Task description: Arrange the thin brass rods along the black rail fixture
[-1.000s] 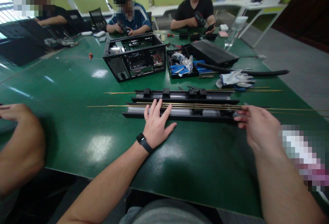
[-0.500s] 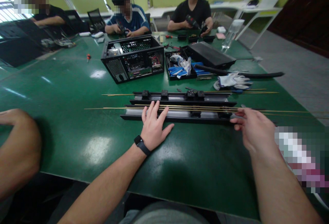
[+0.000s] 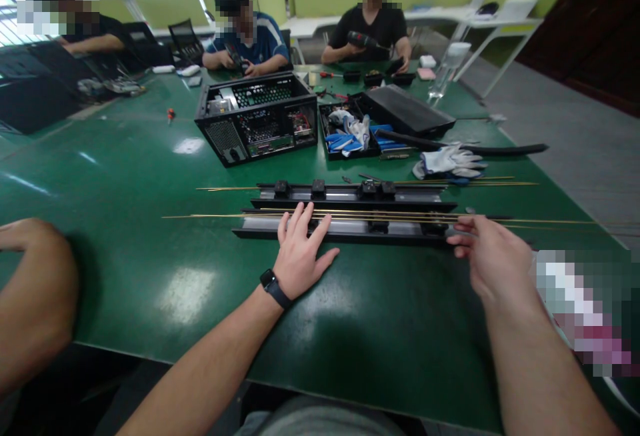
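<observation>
My left hand [image 3: 303,249], with a black watch at the wrist, lies with fingers spread over the near black channel [image 3: 345,231]. Its fingertips reach the thin brass-coloured rods [image 3: 390,215] that run lengthwise along this channel and stick out past both ends. At the channel's right end my right hand [image 3: 495,256] has thumb and fingers pinched together on the rods; how many it grips I cannot make out. Right behind lies a second black channel [image 3: 340,196] with several small black blocks in it and more thin rods beyond its ends.
Farther back stand an opened computer case [image 3: 260,116], a tray [image 3: 350,133] with gloves and tools, a dark flat box [image 3: 407,111], a black tube [image 3: 500,149] and white gloves [image 3: 450,161]. Another person's arm [image 3: 37,283] rests at left. Several people sit across, some holding power drills.
My hands stay in nearly the same places on the rods and channel. The view has shifted slightly. Across the table, one person's drill has moved a little to the left.
</observation>
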Action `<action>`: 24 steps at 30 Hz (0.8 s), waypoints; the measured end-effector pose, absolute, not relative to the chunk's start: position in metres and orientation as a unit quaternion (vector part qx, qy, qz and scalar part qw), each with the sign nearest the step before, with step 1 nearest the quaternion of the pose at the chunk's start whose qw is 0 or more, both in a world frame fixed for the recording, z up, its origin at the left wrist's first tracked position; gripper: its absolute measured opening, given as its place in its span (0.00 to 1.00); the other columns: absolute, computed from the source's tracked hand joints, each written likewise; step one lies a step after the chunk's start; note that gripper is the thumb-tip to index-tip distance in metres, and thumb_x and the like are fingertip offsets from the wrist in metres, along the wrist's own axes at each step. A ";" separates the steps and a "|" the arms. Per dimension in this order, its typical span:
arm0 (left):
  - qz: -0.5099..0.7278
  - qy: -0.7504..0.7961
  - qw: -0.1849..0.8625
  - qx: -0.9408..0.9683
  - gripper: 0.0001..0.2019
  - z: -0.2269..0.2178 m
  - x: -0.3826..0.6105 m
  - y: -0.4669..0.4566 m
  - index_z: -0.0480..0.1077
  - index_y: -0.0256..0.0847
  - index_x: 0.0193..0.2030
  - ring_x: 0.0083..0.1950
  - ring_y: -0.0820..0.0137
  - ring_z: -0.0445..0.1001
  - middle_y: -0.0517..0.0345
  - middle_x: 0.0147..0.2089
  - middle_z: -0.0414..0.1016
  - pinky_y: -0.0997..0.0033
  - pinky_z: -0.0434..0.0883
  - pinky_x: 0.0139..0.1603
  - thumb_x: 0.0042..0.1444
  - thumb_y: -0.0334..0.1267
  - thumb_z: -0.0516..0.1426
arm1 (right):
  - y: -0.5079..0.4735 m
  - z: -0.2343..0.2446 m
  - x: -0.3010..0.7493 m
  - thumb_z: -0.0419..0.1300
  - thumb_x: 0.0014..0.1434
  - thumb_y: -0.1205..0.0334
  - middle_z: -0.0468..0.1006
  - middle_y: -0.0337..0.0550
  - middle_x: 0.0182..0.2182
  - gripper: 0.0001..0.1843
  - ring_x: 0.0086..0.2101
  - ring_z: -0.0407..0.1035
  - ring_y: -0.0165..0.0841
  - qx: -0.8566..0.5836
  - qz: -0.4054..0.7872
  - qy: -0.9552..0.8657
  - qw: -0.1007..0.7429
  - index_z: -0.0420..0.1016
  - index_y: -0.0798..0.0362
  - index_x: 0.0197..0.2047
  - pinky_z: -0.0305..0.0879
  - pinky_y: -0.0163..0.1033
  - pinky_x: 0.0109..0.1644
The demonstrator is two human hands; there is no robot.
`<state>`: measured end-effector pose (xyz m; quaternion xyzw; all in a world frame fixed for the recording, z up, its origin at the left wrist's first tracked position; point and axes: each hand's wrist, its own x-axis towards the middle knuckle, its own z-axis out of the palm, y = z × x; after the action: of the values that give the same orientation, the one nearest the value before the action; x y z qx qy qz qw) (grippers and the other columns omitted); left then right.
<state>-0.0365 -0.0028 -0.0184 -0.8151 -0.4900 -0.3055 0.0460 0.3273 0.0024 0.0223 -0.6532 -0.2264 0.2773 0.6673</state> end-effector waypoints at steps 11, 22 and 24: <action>-0.316 -0.477 0.050 -0.819 0.35 -0.024 -0.038 -0.001 0.75 0.47 0.85 0.93 0.35 0.65 0.29 0.90 0.69 0.23 0.60 0.92 0.75 0.44 0.72 | 0.001 0.020 0.328 0.80 0.57 0.43 0.87 0.50 0.38 0.23 0.22 0.74 0.28 -0.653 0.291 -0.238 0.658 0.84 0.55 0.37 0.59 0.28 0.19; -0.320 -0.473 0.047 -0.820 0.34 -0.023 -0.037 -0.002 0.75 0.46 0.85 0.93 0.36 0.64 0.30 0.90 0.69 0.25 0.59 0.92 0.75 0.43 0.72 | 0.001 0.024 0.325 0.79 0.56 0.50 0.86 0.49 0.36 0.18 0.22 0.75 0.28 -0.654 0.289 -0.210 0.667 0.84 0.55 0.38 0.59 0.29 0.20; -0.320 -0.472 0.044 -0.820 0.34 -0.023 -0.037 -0.002 0.75 0.46 0.85 0.94 0.35 0.63 0.30 0.90 0.69 0.24 0.59 0.92 0.75 0.43 0.72 | 0.000 0.025 0.323 0.79 0.56 0.50 0.86 0.48 0.36 0.18 0.22 0.75 0.28 -0.650 0.300 -0.216 0.664 0.83 0.55 0.38 0.59 0.29 0.20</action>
<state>-0.0373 -0.0019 -0.0228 -0.8204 -0.4716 -0.3204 0.0440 0.3231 0.0000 0.0251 -0.6501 -0.2158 0.2995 0.6642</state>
